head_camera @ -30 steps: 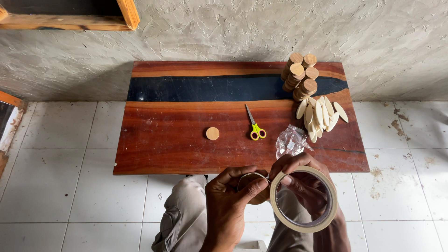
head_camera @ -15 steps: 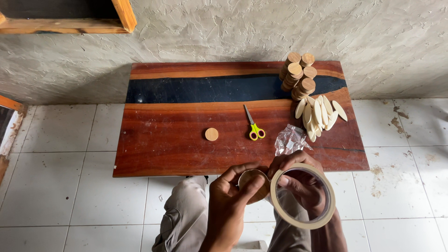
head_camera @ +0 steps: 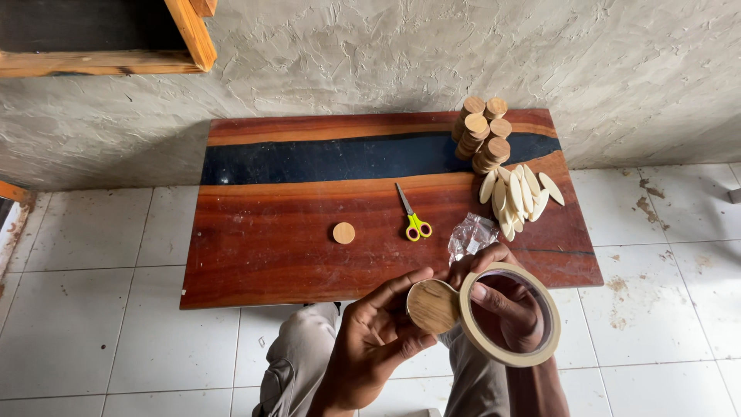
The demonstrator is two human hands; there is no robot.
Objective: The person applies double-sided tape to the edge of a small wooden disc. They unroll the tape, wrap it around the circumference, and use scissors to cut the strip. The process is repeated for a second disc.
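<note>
wooden disc (head_camera: 432, 306) | now turned flat-on in left hand (head_camera: 370, 344) | tape roll (head_camera: 509, 313) unchanged

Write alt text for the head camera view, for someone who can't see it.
A person's left hand holds a round wooden disc against a tape roll held by the right hand, above a low wooden table carrying yellow scissors and stacked discs.

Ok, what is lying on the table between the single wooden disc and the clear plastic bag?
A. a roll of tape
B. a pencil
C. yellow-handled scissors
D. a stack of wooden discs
C: the yellow-handled scissors lie on the table, with the single wooden disc on one side and the clear plastic bag on the other.
</note>
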